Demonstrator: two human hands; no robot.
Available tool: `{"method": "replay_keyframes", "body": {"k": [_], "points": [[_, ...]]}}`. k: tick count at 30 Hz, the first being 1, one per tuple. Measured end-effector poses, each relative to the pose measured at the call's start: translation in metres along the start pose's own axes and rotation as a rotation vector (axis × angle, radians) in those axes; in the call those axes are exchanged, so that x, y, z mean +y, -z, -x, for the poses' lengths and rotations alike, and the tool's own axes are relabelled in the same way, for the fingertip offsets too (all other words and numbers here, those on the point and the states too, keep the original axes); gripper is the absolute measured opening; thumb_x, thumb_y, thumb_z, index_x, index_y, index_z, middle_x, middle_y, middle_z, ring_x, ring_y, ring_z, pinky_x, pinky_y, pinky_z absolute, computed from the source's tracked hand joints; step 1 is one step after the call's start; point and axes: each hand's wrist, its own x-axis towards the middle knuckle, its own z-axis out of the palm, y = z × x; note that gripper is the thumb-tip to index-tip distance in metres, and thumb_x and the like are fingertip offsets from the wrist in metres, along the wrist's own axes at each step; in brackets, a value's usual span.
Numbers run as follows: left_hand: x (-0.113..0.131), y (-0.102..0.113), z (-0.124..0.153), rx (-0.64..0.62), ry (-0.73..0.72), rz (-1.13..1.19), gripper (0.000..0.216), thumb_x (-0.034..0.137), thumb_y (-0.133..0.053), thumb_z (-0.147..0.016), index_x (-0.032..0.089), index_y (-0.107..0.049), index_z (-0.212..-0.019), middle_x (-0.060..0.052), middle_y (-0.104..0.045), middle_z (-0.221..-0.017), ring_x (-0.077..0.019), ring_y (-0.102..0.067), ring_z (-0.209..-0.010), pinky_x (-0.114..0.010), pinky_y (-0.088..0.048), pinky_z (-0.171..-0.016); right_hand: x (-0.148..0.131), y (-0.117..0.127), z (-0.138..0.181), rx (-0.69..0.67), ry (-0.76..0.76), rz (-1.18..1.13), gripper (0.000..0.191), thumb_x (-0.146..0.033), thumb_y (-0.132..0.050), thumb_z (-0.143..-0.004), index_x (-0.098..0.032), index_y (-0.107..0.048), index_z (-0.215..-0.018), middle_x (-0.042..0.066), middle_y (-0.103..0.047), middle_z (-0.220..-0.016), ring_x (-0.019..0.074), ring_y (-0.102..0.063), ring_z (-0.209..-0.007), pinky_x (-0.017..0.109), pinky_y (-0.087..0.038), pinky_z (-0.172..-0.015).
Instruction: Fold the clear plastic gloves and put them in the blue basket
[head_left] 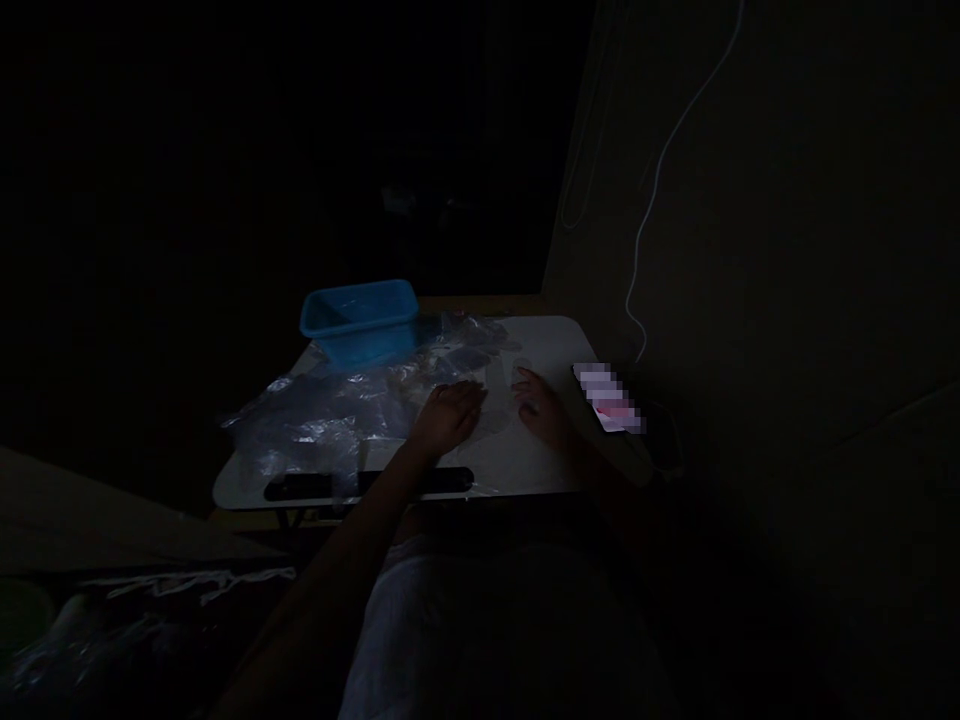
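In dim light, my left hand [448,415] lies palm down over the white table [540,465], fingers stretched towards the right. Beside it, my right hand [546,408] has its fingers apart and slightly bent, with a gap between thumb and forefinger. A thin, clear plastic piece [495,418] lies flat between the two hands, near the fingertips of both. Its exact kind is too dark to make out. Left of my left hand spreads a heap of crumpled clear plastic bags [322,410].
A blue plastic basket [360,347] stands at the table's back left. On the right edge lies a phone [609,400] with a lit screen, and a white cable [654,180] hangs down the wall behind it. A black slot strip [442,481] runs along the front edge.
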Motion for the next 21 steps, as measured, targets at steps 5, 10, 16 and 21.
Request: {"method": "replay_keyframes", "body": {"k": [5,10,16,21], "points": [[0.004,0.004,-0.001,-0.008,-0.051,0.064,0.039,0.028,-0.032,-0.087,0.018,-0.050,-0.120,-0.007,-0.052,-0.126,-0.0195,-0.043,-0.118,-0.039,-0.032,-0.096,-0.004,-0.001,0.001,-0.031,-0.046,-0.097,0.075,0.002,-0.037,-0.061,-0.021,-0.027,-0.132,0.012,-0.050,-0.120,0.0152,-0.063,-0.084,0.030,-0.052,-0.071],[0.008,-0.004,-0.006,-0.026,-0.078,0.103,0.040,0.026,-0.033,-0.086,0.015,-0.048,-0.122,-0.009,-0.050,-0.128,-0.0186,-0.046,-0.116,-0.038,-0.035,-0.096,-0.005,0.000,0.001,-0.040,-0.049,-0.106,0.076,0.002,-0.037,-0.061,-0.023,-0.025,-0.132,0.011,-0.051,-0.119,0.0153,-0.063,-0.084,0.032,-0.052,-0.073],[0.016,-0.013,-0.010,-0.032,-0.116,0.099,0.038,0.025,-0.038,-0.085,0.015,-0.051,-0.119,-0.010,-0.052,-0.125,-0.0194,-0.046,-0.115,-0.038,-0.036,-0.096,0.000,-0.002,0.001,-0.030,-0.060,-0.156,0.080,0.002,-0.035,-0.058,-0.023,-0.024,-0.133,0.010,-0.050,-0.118,0.0155,-0.063,-0.084,0.034,-0.052,-0.076],[0.019,-0.011,-0.007,-0.034,-0.136,0.057,0.036,0.023,-0.039,-0.084,0.017,-0.055,-0.115,-0.009,-0.052,-0.124,-0.0202,-0.046,-0.115,-0.039,-0.036,-0.095,0.001,-0.002,0.001,-0.026,-0.063,-0.194,0.081,0.002,-0.034,-0.058,-0.025,-0.023,-0.133,0.009,-0.050,-0.117,0.0161,-0.063,-0.085,0.037,-0.052,-0.077]]}}
